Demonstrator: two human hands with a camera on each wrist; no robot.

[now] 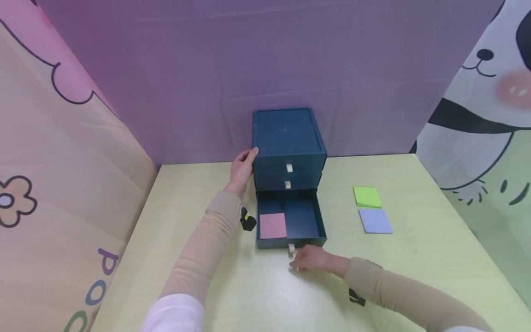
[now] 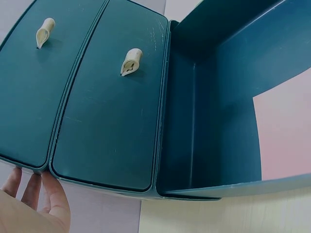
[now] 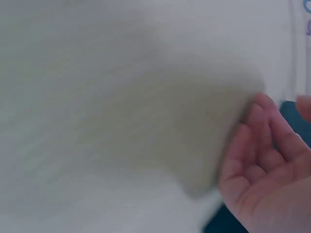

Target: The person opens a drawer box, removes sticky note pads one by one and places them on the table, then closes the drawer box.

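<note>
A dark blue drawer cabinet (image 1: 286,131) stands at the back of the table, its bottom drawer (image 1: 304,221) pulled far out. Inside that drawer, on the left, lies a pink sticky note pad (image 1: 272,226). My left hand (image 1: 242,170) rests against the cabinet's left side, up by the top drawer; its fingers (image 2: 56,199) touch the side edge in the left wrist view. Just in front of the open drawer is my right hand (image 1: 311,259), close by the drawer's pale pull tab (image 1: 292,249). Its fingers (image 3: 262,131) are loosely bent, with the thumb apart and nothing between them.
To the right of the cabinet, a green sticky note pad (image 1: 367,197) and a lilac sticky note pad (image 1: 375,221) lie on the table (image 1: 431,258). The two upper drawers (image 2: 107,116) are closed, each with a pale tab. A purple cloth (image 1: 282,55) hangs right behind the cabinet.
</note>
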